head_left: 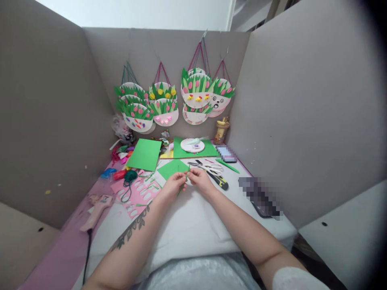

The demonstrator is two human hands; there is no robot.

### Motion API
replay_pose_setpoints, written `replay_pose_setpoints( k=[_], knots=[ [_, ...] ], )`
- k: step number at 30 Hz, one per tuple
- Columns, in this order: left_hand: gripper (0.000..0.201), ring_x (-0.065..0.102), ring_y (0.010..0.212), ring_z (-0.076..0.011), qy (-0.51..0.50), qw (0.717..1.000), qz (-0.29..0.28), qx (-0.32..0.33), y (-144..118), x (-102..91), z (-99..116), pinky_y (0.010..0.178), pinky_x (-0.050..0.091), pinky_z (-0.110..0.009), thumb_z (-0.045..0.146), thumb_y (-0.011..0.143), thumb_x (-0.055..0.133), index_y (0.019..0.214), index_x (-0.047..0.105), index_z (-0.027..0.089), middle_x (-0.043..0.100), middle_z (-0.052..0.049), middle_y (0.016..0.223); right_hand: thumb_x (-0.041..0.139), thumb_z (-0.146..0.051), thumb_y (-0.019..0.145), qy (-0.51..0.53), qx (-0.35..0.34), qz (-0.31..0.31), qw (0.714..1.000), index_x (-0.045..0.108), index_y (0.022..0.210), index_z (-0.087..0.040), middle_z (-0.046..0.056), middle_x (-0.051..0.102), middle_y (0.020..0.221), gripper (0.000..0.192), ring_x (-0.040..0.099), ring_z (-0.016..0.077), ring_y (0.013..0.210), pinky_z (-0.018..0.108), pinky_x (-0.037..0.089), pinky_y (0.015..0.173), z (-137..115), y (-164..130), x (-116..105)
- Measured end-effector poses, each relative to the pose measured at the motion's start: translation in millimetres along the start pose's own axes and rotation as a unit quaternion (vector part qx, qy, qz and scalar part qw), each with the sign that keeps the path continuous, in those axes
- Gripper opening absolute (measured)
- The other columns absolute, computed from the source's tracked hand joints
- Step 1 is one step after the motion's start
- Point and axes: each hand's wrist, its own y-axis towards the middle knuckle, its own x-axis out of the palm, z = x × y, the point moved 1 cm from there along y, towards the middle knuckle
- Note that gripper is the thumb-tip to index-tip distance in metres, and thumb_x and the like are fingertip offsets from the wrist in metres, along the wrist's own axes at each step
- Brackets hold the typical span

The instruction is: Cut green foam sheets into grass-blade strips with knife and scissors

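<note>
Bare forearms [137,241] angle inward over the white cloth [196,229], wrists bent toward each other. Left hand [177,183] and right hand [199,178], fingers curled tight, pinch a thin green strip [189,168] between them, above the cloth. Beyond, a white plate [184,148] bears a pale pointed tube [191,141]; hanging plate pockets [196,103] hold pink and yellow flowers [189,85] among green leaves [184,75].
</note>
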Motion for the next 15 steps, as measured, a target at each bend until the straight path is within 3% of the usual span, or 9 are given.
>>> replay_pose_setpoints(
  k=[4, 9, 15],
  knots=[
    [0.035, 0.049, 0.051, -0.0061, -0.004, 1.000, -0.016, -0.009, -1.0, 1.9, -0.6, 0.046, 0.035, -0.019, 0.038, 0.058, 0.078, 0.072, 0.054, 0.016, 0.053, 0.004, 0.064, 0.066, -0.055, 0.067, 0.043, 0.015, 0.019, 0.999, 0.047, 0.067, -0.020, -0.005, 0.046, 0.057, 0.040, 0.034, 0.0075, 0.047, 0.022, 0.028, 0.046, 1.7, -1.0, 2.3],
    [0.035, 0.056, 0.060, -0.0098, 0.040, 0.999, -0.030, 0.001, 1.9, 1.3, -5.2, 0.051, 0.041, -0.021, 0.039, 0.061, 0.077, 0.079, 0.059, 0.014, 0.063, -0.003, 0.075, 0.067, -0.053, 0.068, 0.047, 0.011, 0.039, 0.998, 0.047, 0.065, -0.019, -0.007, 0.040, 0.053, 0.039, 0.034, 0.0072, 0.047, 0.021, 0.026, 0.045, 2.8, -0.8, -1.4],
    [0.034, 0.057, 0.060, -0.0110, 0.023, 1.000, -0.020, -0.007, 2.1, -0.4, -3.6, 0.055, 0.043, -0.022, 0.041, 0.062, 0.076, 0.076, 0.061, 0.013, 0.063, -0.003, 0.071, 0.065, -0.051, 0.069, 0.045, 0.009, 0.038, 0.998, 0.048, 0.065, -0.019, -0.007, 0.042, 0.053, 0.036, 0.034, 0.0073, 0.046, 0.022, 0.026, 0.045, 3.4, -1.2, -1.6]
  ],
)
